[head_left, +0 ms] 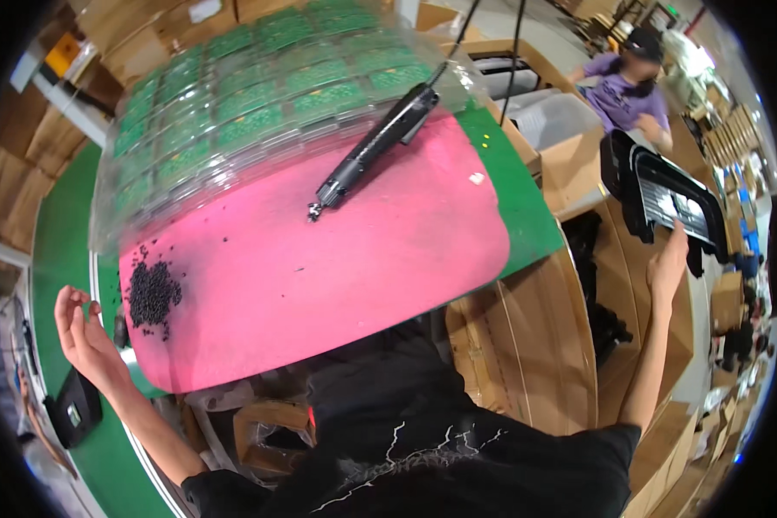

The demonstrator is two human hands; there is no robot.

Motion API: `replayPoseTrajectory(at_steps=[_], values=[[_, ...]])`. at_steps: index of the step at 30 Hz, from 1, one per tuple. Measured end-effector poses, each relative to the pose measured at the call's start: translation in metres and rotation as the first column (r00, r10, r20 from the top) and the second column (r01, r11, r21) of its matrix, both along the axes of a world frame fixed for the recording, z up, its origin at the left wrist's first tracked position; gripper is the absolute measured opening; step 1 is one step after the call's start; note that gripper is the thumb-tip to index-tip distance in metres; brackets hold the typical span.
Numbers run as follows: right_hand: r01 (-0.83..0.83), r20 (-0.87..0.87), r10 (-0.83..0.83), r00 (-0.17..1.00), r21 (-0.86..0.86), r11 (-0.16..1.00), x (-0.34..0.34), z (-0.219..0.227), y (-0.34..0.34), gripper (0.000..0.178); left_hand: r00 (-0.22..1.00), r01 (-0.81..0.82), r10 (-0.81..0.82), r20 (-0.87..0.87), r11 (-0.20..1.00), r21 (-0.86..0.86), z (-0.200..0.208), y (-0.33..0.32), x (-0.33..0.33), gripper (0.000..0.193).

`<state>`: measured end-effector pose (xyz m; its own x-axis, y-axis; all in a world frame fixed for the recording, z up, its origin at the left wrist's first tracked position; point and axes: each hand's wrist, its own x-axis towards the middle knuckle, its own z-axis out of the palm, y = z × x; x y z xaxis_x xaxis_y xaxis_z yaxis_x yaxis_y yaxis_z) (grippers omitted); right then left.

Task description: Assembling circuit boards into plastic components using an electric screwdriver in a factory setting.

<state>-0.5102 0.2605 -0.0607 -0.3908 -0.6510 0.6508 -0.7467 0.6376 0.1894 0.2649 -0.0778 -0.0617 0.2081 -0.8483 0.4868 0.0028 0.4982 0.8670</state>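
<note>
My right hand point(667, 266) is out at the far right, closed on the near edge of a black plastic housing point(639, 186) with a light, shiny inner panel. It is held up above an open cardboard box. At the left, my left hand point(91, 341) is raised over the green surface, its fingers loosely bent and apart, with nothing in them. Just right of it a pile of small black screws point(153, 295) lies on the pink mat point(337, 268). A black electric screwdriver point(378, 148) lies slantwise on the mat's far part, its cord running upward.
Clear plastic trays of green circuit boards point(250, 95) are stacked along the mat's far side. A black plastic part point(74, 409) rests below my left hand. Cardboard boxes point(527, 328) stand at the right, one holding dark parts. Another person point(626, 91) sits at the far right.
</note>
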Motion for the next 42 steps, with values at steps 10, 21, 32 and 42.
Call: replayPoseTrajectory(at_steps=[10,21,32,42], values=[[-0.030,-0.166,0.081,0.983,0.288,0.957,-0.030,0.020,-0.006,0.040,0.811,0.403,-0.342,0.474,0.915,-0.030,0.030,-0.017,-0.139,0.018],[-0.343,-0.079,0.343,0.936,0.022,0.939,0.104,0.129,-0.070,0.024,0.787,0.410,-0.313,0.532,0.909,-0.071,-0.011,-0.048,-0.157,0.011],[-0.893,0.525,0.845,-0.104,0.324,-0.311,0.382,0.016,-0.179,0.016,0.755,0.489,-0.409,0.513,0.872,-0.024,-0.022,-0.042,-0.155,0.011],[-0.797,0.394,0.796,-0.459,0.213,-0.565,0.439,0.016,-0.274,0.023,0.514,0.618,-0.720,0.467,0.688,0.380,-0.025,-0.023,-0.159,0.031]])
